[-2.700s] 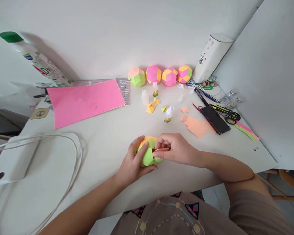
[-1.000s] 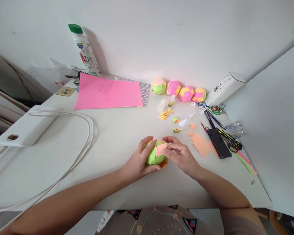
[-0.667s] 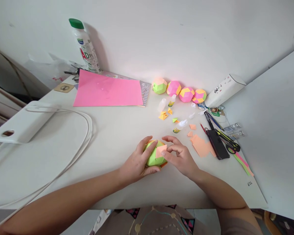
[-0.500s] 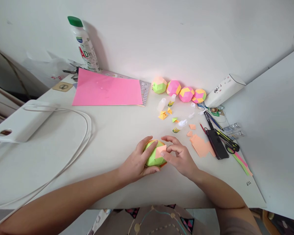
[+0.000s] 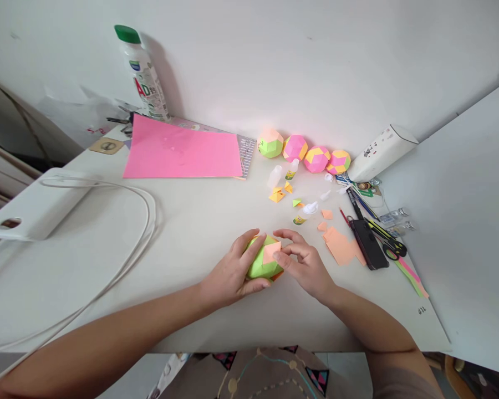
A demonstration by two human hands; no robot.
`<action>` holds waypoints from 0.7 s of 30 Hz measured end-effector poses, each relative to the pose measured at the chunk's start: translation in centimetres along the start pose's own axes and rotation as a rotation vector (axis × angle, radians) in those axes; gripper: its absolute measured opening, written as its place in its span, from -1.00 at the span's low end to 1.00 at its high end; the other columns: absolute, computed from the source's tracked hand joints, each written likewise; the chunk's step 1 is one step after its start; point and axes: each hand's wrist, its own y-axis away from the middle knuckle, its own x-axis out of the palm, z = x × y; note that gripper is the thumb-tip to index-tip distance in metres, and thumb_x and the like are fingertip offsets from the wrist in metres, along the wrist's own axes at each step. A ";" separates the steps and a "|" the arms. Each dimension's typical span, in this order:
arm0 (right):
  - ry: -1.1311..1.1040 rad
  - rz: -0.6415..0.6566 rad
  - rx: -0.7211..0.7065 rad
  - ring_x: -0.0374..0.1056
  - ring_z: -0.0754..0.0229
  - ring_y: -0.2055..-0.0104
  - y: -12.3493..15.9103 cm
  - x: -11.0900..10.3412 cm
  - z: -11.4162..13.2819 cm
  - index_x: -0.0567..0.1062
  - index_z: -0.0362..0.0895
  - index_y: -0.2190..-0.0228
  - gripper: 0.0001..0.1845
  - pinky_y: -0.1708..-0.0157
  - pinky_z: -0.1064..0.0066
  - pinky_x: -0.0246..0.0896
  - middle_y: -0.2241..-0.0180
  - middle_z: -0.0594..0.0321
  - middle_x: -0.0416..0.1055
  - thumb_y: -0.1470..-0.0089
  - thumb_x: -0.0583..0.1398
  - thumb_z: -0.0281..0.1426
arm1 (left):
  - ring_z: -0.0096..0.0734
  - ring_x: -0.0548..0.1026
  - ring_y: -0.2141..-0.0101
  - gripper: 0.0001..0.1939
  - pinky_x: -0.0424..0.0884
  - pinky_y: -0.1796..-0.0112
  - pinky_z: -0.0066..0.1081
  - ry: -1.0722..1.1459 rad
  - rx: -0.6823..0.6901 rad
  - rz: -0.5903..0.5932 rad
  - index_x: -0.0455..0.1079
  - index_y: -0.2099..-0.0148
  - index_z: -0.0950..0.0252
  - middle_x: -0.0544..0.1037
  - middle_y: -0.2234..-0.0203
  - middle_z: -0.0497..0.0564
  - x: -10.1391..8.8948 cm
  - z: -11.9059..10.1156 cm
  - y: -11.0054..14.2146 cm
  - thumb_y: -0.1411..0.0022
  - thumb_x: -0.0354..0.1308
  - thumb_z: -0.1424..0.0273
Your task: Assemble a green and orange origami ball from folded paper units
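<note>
A faceted green paper ball (image 5: 265, 268) with some orange at its edges is held near the front of the table. My left hand (image 5: 237, 271) wraps it from the left, with fingers over the top and the thumb along the lower side. On its face lies a small peach paper piece (image 5: 271, 252). My right hand (image 5: 305, 266) is at the ball's right side, its thumb on the peach piece's right edge and its fingers bent behind. Peach paper scraps (image 5: 341, 247) lie to the right of this hand.
Finished-looking paper balls (image 5: 316, 159) line the wall. Glue bottles (image 5: 300, 218) and orange folded pieces (image 5: 276, 195) lie in front. A phone (image 5: 370, 244) and scissors (image 5: 393, 244) are at right, pink paper (image 5: 183, 152) at back left, a white cable (image 5: 149, 221) at left.
The ball has tilted slightly in my left hand, and the peach piece has shifted a little up and left. My right thumb stays at its edge.
</note>
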 end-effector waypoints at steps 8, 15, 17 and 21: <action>0.034 0.002 -0.023 0.17 0.04 -0.20 0.0 0.3 -0.2 0.54 -0.07 0.50 -0.71 -0.15 0.17 0.13 -0.11 0.15 0.29 -0.08 0.24 -0.14 | 0.18 0.18 -0.20 -0.14 0.41 0.01 0.05 -0.045 0.008 0.007 -0.40 -0.41 0.16 0.03 -0.22 0.39 0.0 0.1 0.0 -0.26 -0.12 -0.08; 0.035 -0.009 -0.036 0.20 0.05 -0.18 -0.1 0.5 -0.3 0.54 -0.07 0.50 -0.71 -0.12 0.17 0.17 -0.08 0.13 0.30 -0.08 0.24 -0.13 | 0.18 0.18 -0.20 -0.17 0.41 0.01 0.07 -0.019 -0.028 0.033 -0.30 -0.40 0.20 0.06 -0.21 0.41 0.0 0.1 0.0 -0.27 -0.15 -0.09; 0.041 -0.007 -0.040 0.21 0.04 -0.17 -0.1 0.5 -0.3 0.55 -0.06 0.50 -0.71 -0.11 0.17 0.18 -0.07 0.14 0.31 -0.08 0.23 -0.13 | 0.18 0.17 -0.21 -0.16 0.40 0.00 0.08 -0.017 -0.029 0.035 -0.30 -0.40 0.19 0.06 -0.21 0.40 0.0 0.2 0.0 -0.25 -0.13 -0.10; 0.037 -0.005 -0.042 0.22 0.04 -0.16 -0.2 0.5 -0.4 0.55 -0.07 0.51 -0.70 -0.10 0.18 0.20 -0.07 0.14 0.31 -0.07 0.24 -0.12 | 0.17 0.18 -0.20 -0.15 0.39 -0.01 0.08 0.001 -0.029 0.041 -0.34 -0.40 0.18 0.05 -0.21 0.39 0.0 0.1 0.0 -0.25 -0.13 -0.10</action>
